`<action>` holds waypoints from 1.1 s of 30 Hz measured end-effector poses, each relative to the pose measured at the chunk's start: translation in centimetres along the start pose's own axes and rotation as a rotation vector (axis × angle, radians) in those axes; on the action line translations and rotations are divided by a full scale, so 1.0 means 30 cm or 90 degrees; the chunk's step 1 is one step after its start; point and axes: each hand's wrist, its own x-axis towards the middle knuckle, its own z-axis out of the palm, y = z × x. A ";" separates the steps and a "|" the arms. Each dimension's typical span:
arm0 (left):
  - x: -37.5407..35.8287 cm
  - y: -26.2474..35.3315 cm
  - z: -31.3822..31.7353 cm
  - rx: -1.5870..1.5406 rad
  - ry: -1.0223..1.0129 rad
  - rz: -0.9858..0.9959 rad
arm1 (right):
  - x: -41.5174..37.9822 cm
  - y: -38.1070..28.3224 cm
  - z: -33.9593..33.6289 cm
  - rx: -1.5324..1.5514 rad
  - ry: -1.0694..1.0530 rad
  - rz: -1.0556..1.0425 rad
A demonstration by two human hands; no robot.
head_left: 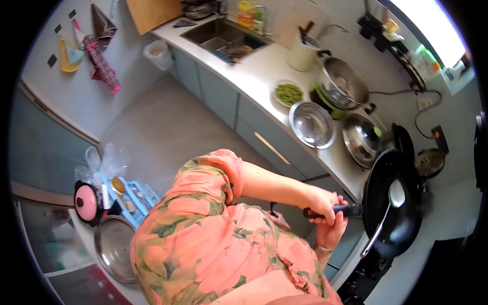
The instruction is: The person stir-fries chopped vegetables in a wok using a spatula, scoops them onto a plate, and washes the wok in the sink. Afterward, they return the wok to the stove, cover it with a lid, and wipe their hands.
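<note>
My left hand (324, 203) is closed around the black handle of a large dark wok (386, 223). Just below it, my right hand (329, 235), with a band at the wrist, reaches up to the same handle. Its fingers are bent against the handle close to my left hand, partly hidden there. Inside the wok lies a metal ladle (396, 194), its handle leaning out over the near rim. Under the wok's lower side, part of the black stove (363, 284) shows.
Along the counter (259, 84) stand a plate of green vegetables (288, 94), a metal strainer bowl (312, 124), a steel pot (345, 84) and a domed lid (361, 140). The sink (229, 40) is farther along. Behind me are a blue rack (133, 201) and a round metal lid (115, 249).
</note>
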 end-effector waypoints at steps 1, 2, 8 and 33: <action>-0.101 0.015 -0.057 -0.035 0.021 0.005 | 0.044 0.031 0.129 -0.008 -0.029 0.012; -0.216 0.047 -0.108 0.006 0.053 0.001 | 0.081 0.076 0.239 0.019 -0.060 0.032; -0.748 0.003 -0.448 -0.049 0.263 0.043 | 0.346 0.433 0.718 0.098 -0.214 0.255; -1.733 -0.297 -2.364 -0.231 0.695 -0.032 | 1.752 2.239 1.654 0.264 -0.440 0.782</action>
